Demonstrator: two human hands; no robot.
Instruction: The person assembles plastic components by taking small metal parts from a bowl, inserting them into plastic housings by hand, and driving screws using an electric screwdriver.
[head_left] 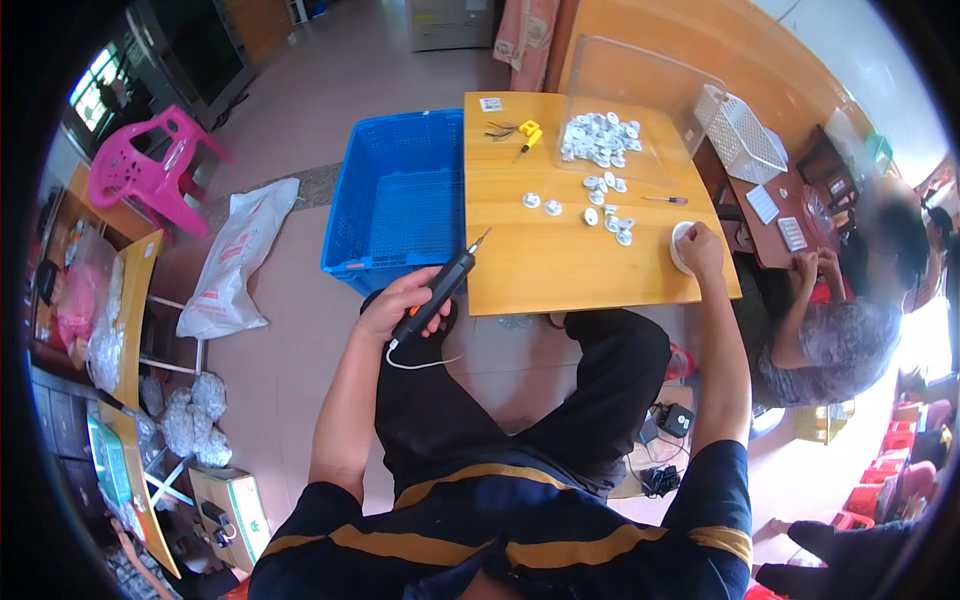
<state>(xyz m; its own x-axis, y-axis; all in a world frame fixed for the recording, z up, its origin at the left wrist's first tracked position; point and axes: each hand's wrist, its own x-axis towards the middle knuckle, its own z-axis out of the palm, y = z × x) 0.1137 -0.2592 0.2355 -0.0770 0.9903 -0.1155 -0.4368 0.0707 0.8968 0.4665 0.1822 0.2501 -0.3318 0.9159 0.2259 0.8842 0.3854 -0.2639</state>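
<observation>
My left hand [398, 302] is wrapped round a black electric screwdriver [437, 295] with a white cord. Its bit points up and to the right, beside the table's left edge. At the table's right side, my right hand [703, 250] reaches into a small white bowl [678, 258]. Its fingers are drawn together, and whatever they pinch is hidden. Small round white parts [590, 216] lie loose in the middle of the wooden table [530, 270]. More of them form a pile [600, 140] in a clear plastic box [640, 80] at the back.
A blue plastic crate [350, 200] stands against the table's left side. On the table lie a yellow-handled screwdriver [532, 139], another small screwdriver [665, 200] and dark thin pieces [500, 130]. To the right, another person [840, 320] sits at a brown table with a white basket [740, 135].
</observation>
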